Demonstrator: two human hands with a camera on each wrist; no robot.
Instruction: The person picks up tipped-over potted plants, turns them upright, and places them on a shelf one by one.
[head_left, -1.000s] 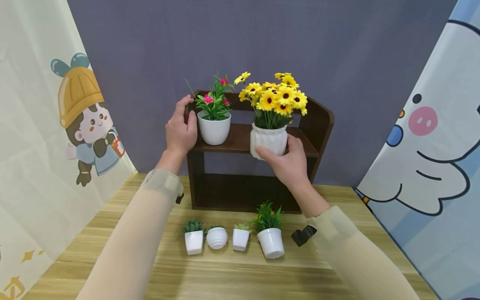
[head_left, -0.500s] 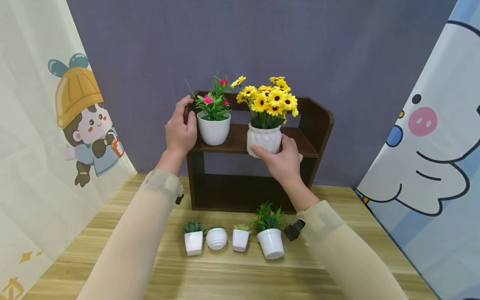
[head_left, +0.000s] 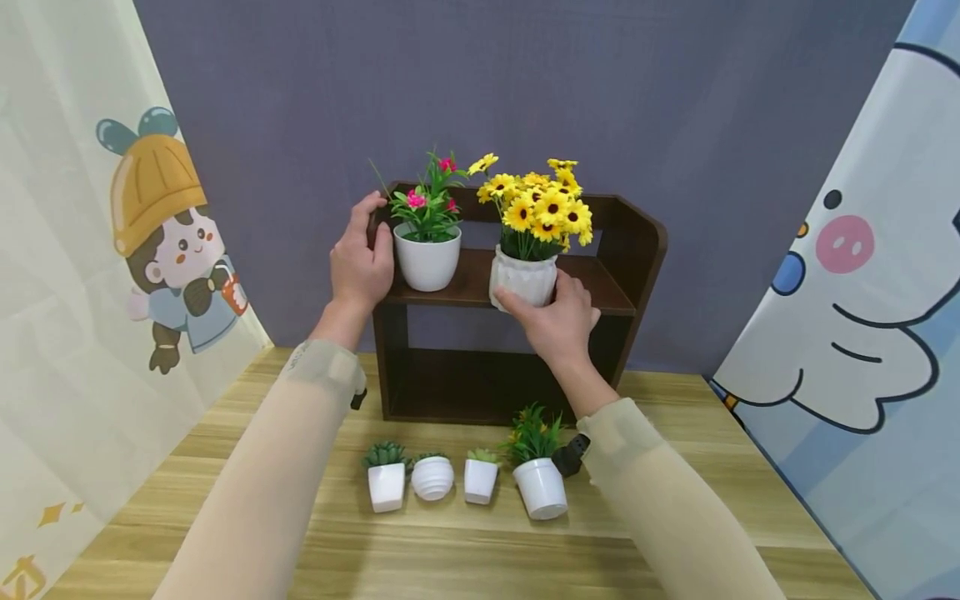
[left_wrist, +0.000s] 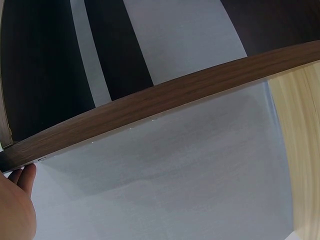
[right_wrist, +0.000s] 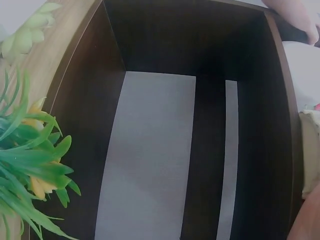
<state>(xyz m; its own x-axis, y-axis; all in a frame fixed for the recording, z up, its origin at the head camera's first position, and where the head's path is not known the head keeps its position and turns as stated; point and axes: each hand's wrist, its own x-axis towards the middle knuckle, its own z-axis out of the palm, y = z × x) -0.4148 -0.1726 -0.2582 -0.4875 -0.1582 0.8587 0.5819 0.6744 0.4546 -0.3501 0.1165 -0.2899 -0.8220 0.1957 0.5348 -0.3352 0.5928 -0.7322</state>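
In the head view my right hand (head_left: pixel 558 321) holds the white ribbed pot of yellow flowers (head_left: pixel 525 279) with its thumb across the front. That pot is at the upper board of a dark brown wooden shelf (head_left: pixel 472 279), right of centre; whether its base touches the board cannot be told. My left hand (head_left: pixel 362 258) grips the upper left side panel, beside a smooth white pot with pink flowers (head_left: pixel 427 258) on the same board. The left wrist view shows fingertips (left_wrist: pixel 27 177) against the panel's outer side. In the right wrist view the ribbed pot (right_wrist: pixel 311 152) is partly cut off.
Before the shelf, on the wood-grain table (head_left: pixel 420 558), stand a dark green succulent (head_left: pixel 387 483), a round ribbed white pot (head_left: pixel 432 479), a small square-potted succulent (head_left: pixel 481 479) and a leafy plant in a white pot (head_left: pixel 540 487). Printed curtains (head_left: pixel 862 275) flank the sides.
My right hand has carried the pot of yellow flowers to the left and slightly back, nearer the pink-flowered pot. My left hand has stayed in place.
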